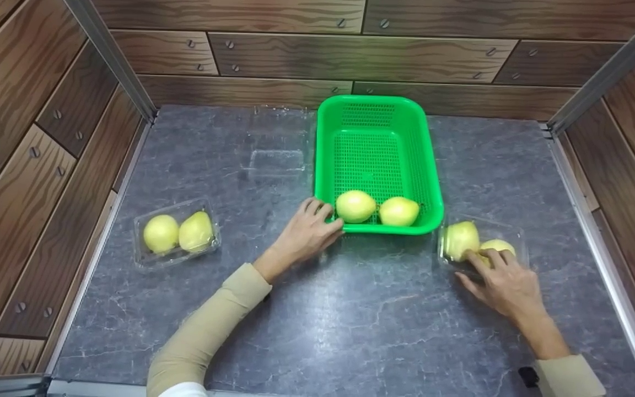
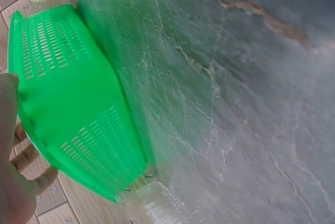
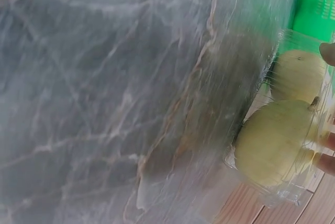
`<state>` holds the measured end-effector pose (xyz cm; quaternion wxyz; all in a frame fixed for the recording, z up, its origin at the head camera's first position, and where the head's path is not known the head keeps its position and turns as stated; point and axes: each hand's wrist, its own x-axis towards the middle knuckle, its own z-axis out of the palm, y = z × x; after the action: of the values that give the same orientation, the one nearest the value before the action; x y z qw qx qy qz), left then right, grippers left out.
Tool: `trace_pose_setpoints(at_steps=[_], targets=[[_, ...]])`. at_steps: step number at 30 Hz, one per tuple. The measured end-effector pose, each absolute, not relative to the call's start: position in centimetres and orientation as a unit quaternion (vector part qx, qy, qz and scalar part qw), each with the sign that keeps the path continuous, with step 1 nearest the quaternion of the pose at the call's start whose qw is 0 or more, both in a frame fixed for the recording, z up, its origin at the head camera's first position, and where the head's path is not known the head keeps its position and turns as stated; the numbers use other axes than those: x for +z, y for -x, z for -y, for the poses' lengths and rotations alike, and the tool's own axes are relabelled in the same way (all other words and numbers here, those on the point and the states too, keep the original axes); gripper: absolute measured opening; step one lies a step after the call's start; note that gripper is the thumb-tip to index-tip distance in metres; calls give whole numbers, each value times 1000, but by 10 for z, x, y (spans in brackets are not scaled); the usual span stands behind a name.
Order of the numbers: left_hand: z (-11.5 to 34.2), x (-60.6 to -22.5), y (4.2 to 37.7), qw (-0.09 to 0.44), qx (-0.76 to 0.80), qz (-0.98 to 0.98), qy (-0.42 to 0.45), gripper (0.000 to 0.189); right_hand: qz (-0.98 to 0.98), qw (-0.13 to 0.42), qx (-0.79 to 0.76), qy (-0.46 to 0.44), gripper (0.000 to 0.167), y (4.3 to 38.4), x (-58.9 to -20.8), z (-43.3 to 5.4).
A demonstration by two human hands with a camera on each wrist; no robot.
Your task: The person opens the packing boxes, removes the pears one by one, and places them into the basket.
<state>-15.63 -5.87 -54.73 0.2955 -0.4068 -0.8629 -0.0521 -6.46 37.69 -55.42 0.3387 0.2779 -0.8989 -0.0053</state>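
Note:
A green plastic basket (image 1: pixel 378 165) stands on the tabletop, with two yellow-green pears, a left pear (image 1: pixel 355 207) and a right pear (image 1: pixel 399 211), at its near end. My left hand (image 1: pixel 309 229) holds the rim at the basket's near left corner; the left wrist view shows the thumb (image 2: pixel 9 81) at the rim. At the right, a clear plastic box (image 1: pixel 518 234) contains two pears (image 1: pixel 462 240). Over it, my right hand (image 1: pixel 507 284) touches the nearer pear (image 3: pixel 272 143) with its fingertips. The thumb (image 3: pixel 327 54) is spread away from that pear.
Another clear box (image 1: pixel 138 242) with two pears (image 1: pixel 161 234) lies on the left of the table (image 1: pixel 317 331). An empty clear box (image 1: pixel 277 160) stands left of the basket. Wood-patterned walls (image 1: pixel 350 55) and metal posts (image 1: pixel 113 60) surround the tabletop.

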Motion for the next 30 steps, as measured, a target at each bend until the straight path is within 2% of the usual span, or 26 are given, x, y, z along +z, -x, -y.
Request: trace_pose_setpoints(at_steps=[25, 30], targets=[[59, -545, 161, 284, -37, 869, 404, 21, 822, 414, -3, -391, 46, 58, -560, -347], [59, -546, 161, 282, -42, 868, 406, 21, 799, 449, 4, -400, 44, 55, -560, -338]])
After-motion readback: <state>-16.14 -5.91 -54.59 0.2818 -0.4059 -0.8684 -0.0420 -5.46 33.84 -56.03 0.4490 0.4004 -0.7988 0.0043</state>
